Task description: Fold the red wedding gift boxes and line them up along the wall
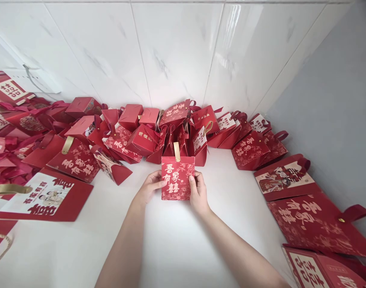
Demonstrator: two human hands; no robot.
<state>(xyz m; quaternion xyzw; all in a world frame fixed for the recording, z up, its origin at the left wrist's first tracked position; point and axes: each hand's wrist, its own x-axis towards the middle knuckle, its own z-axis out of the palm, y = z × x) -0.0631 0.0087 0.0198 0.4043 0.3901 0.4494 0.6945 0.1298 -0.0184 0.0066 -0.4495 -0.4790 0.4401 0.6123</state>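
Note:
I hold a small red gift bag point(177, 178) upright on the white surface, its face printed with pale characters and flowers and a gold strap at its top. My left hand point(150, 187) grips its left edge with the thumb on the front. My right hand point(197, 193) grips the right edge the same way. Both hands are closed on the bag. Just behind it stands a crowded row of similar red bags and boxes point(171, 128).
Red bags lie in a heap at the left point(27, 132) and flat at the right point(317, 224). A large flat bag with a white panel point(48, 198) lies at the near left. A white tiled wall point(177, 52) stands behind, a grey wall point(339, 120) at the right.

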